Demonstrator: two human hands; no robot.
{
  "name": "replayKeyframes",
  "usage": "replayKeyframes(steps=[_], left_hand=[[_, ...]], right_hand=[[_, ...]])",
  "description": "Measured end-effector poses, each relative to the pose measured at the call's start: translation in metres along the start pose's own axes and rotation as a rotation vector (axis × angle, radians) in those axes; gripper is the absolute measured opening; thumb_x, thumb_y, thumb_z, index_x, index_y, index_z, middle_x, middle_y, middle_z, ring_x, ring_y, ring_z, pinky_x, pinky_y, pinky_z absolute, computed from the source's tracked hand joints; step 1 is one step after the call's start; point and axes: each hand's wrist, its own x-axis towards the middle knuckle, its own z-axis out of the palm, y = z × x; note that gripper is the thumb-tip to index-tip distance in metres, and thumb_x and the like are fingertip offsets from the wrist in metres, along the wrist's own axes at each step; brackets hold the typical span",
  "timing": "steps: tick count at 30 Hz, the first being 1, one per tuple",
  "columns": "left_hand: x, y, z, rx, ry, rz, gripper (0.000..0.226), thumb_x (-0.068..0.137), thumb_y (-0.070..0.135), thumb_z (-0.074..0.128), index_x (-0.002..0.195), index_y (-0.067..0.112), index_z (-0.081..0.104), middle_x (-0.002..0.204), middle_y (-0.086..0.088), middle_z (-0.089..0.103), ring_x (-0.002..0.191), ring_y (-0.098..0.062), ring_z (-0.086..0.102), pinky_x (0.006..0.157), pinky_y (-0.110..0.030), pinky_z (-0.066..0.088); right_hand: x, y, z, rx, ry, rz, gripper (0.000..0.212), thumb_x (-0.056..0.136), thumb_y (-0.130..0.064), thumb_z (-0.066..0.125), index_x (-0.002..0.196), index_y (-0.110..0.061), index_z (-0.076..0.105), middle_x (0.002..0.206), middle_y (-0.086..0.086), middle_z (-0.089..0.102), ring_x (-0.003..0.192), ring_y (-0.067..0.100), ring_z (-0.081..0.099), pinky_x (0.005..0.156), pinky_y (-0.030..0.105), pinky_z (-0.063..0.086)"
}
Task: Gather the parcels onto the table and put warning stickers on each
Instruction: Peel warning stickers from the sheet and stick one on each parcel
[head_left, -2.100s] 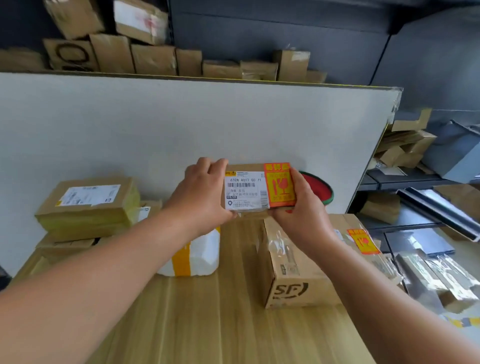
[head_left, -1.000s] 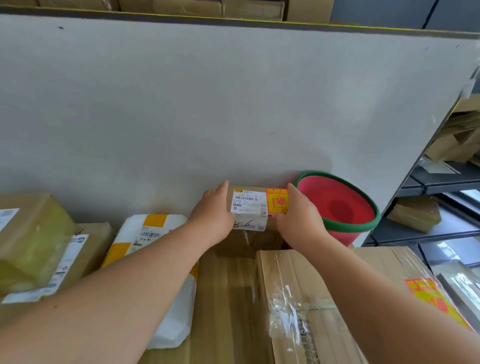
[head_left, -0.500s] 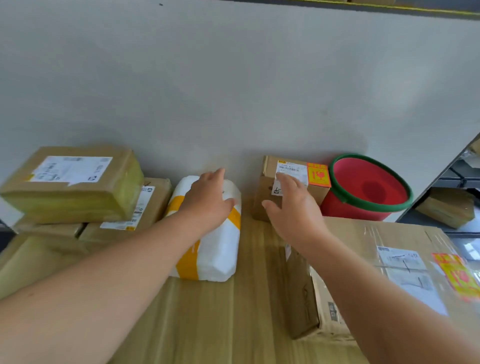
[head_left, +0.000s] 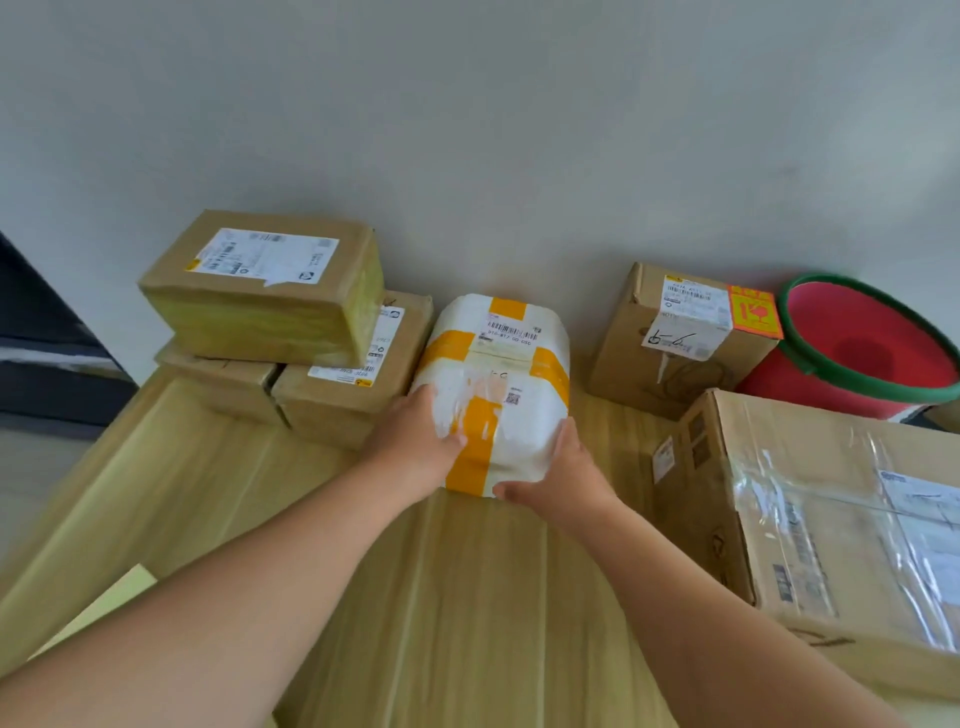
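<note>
Wooden table (head_left: 467, 597) | white parcel (head_left: 498, 374) gripped at near corners | left hand (head_left: 410, 441) + right hand (head_left: 561, 478)

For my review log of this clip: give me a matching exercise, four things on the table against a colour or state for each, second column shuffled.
Things:
1 white parcel
2 small box
3 bucket
4 big box

States:
A brown, nearest the camera
B red, green rim
C gripped by left hand and right hand
D orange sticker on top

Pairs: 1-C, 2-D, 3-B, 4-A
</note>
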Motion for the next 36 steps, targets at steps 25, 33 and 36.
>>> replayKeyframes(steps=[25, 33, 36], left_hand=[[-0.24, -0.091, 0.0, -0.118, 0.019, 0.255, 0.06, 0.083, 0.035, 0.068, 0.137, 0.027, 0.042, 0.125, 0.003, 0.046, 0.119, -0.018, 0.043, 0.092, -0.026, 0.037], [-0.275, -0.132, -0.008, -0.164, -0.392, 0.268, 0.073, 0.091, 0.037, 0.057, 0.151, 0.027, 0.018, 0.154, 0.004, 0.026, 0.139, -0.014, 0.027, 0.11, -0.027, 0.027], [-0.27, -0.15, -0.029, -0.133, -0.37, 0.22, 0.078, 0.09, 0.045, 0.056, 0.152, 0.029, 0.012, 0.156, 0.003, 0.022, 0.142, -0.017, 0.025, 0.112, -0.034, 0.029]], right_hand=[[-0.264, 0.058, 0.066, 0.1, 0.119, 0.081, 0.1, 0.06, -0.059, 0.07, 0.144, -0.03, 0.025, 0.13, -0.01, 0.053, 0.112, 0.015, 0.055, 0.09, 0.04, 0.051], [-0.312, 0.065, 0.092, 0.063, 0.09, 0.173, 0.09, 0.065, -0.041, 0.08, 0.139, -0.026, 0.031, 0.133, -0.003, 0.05, 0.116, 0.015, 0.051, 0.096, 0.041, 0.048], [-0.32, 0.045, 0.097, -0.051, 0.196, 0.109, 0.112, 0.066, -0.053, 0.078, 0.151, -0.022, 0.014, 0.153, -0.002, 0.024, 0.139, 0.019, 0.027, 0.112, 0.045, 0.032]])
